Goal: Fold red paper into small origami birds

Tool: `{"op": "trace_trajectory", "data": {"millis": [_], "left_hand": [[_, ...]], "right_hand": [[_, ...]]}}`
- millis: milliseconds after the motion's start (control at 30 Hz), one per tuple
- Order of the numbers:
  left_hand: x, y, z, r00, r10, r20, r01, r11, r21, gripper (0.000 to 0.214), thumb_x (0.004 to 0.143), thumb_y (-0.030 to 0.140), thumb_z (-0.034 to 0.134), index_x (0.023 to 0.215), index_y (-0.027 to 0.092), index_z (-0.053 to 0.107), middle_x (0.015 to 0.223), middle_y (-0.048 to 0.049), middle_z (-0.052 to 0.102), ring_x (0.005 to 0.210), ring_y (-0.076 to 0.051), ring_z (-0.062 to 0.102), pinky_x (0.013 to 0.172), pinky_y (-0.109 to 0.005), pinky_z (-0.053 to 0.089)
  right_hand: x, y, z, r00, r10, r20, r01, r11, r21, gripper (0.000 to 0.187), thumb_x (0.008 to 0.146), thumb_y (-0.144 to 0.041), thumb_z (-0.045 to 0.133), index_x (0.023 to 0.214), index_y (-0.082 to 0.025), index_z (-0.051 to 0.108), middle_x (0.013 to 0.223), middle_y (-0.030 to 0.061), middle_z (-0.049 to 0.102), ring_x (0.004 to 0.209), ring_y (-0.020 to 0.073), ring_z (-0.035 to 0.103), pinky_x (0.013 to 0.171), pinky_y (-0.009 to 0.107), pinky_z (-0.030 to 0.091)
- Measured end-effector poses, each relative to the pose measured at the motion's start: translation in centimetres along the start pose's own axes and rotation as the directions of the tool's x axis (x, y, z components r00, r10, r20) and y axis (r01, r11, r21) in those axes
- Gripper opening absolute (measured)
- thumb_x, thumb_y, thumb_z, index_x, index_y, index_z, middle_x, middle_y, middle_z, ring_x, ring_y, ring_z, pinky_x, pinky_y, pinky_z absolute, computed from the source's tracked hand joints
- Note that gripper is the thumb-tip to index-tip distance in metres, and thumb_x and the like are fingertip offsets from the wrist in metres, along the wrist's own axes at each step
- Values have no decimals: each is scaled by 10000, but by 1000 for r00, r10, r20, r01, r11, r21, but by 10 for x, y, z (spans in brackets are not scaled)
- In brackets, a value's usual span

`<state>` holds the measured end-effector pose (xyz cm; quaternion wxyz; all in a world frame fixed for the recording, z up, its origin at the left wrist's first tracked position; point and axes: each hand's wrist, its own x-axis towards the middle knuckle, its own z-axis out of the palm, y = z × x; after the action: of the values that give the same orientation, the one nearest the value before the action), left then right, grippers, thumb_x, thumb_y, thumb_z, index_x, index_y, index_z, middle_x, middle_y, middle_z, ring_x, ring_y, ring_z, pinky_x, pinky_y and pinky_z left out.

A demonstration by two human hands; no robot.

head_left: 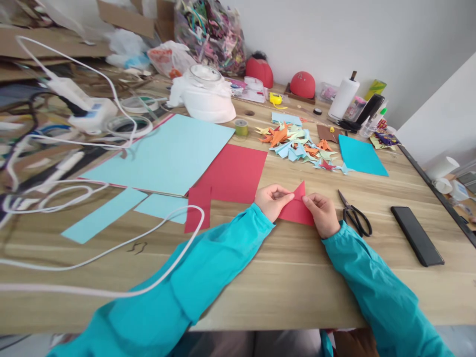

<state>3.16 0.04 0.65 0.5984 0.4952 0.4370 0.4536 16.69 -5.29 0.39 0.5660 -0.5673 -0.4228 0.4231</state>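
Between both hands is a piece of red paper (297,215), partly folded, with one pointed corner standing up at its top. My left hand (273,201) pinches its left edge between thumb and fingers. On the opposite side my right hand (322,213) grips the right edge near the raised point. Black-handled scissors (355,213) lie just right of my right hand, blades pointing away. Beyond the hands is a heap of folded paper cranes (293,141) in orange, blue, green and red. A larger red sheet (238,173) lies to the left of the hands.
Light blue sheets (167,148) and blue strips (104,215) lie at left, beside a red strip (198,208). A white cable (148,285) loops over my left sleeve. A phone (416,235) rests at right, a turquoise sheet (362,154) behind it. A tape roll (241,128) stands mid-table.
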Motion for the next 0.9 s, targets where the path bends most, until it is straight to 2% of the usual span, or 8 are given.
{"op": "trace_trajectory", "data": {"millis": [133,233,400,733,900], "left_hand": [[4,-5,-1,998,-69,11,70,993,-97,240,545,366,721,583,155,613,520,24,602,502,-105,532,504,-225,415],[5,-6,-1,993,-104,64,112,983,-148,276,567,403,714,601,147,614,547,12,621,516,-106,548,511,-224,420],[3,-5,-1,984,-102,147,117,988,-97,291,480,276,793,669,141,619,556,7,646,521,-122,589,534,-237,458],[4,-5,-2,984,-114,138,130,985,-114,285,472,244,801,652,142,605,561,-2,661,527,-143,617,549,-264,491],[6,-6,-2,985,-120,127,132,987,-93,276,456,222,807,631,139,610,497,19,625,488,-130,595,512,-245,476]], "right_hand": [[1,3,-1,1000,-1,14,0,1000,29,302,621,-480,715,610,-193,621,551,-23,612,508,120,519,492,246,412],[1,4,-2,1000,11,17,-12,998,55,291,619,-462,723,606,-190,618,559,-25,615,504,111,509,491,239,401],[0,3,-2,1000,6,30,-6,1000,26,298,616,-472,721,606,-191,623,547,-21,611,499,116,504,489,244,404],[-2,0,-1,999,11,42,-10,1000,-23,338,650,-511,679,601,-188,593,541,-30,564,483,96,444,451,224,361],[-2,0,-2,999,-7,33,9,998,-58,362,672,-518,660,582,-181,564,519,-40,519,476,85,412,441,215,332]]}}
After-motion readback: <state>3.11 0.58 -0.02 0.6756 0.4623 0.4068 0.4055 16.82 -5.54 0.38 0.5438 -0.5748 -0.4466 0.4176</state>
